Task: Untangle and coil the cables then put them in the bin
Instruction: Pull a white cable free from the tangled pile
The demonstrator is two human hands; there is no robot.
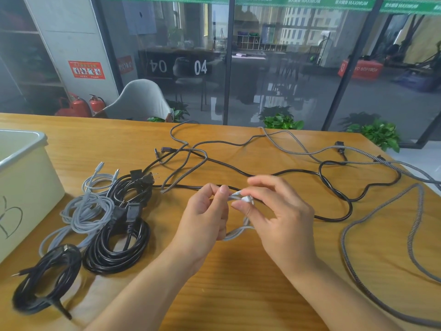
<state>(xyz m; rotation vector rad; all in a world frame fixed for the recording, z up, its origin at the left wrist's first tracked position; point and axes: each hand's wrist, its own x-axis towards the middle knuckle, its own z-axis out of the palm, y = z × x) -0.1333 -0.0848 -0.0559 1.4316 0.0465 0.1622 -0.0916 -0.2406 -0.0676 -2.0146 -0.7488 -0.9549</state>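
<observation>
Hands working a small pale grey cable [235,231] above the middle of the wooden table [238,295]

Left hand [205,218] and right hand [276,211] both pinch the cable's white plug ends, its coil apparently looped between them and partly hidden. Coiled black cables [117,247] and coiled grey cables [88,211] lie at near left beside the cream bin [21,187] at the left edge; a loose black cable [334,187] and a braided grey cable [358,271] sprawl right and far
</observation>
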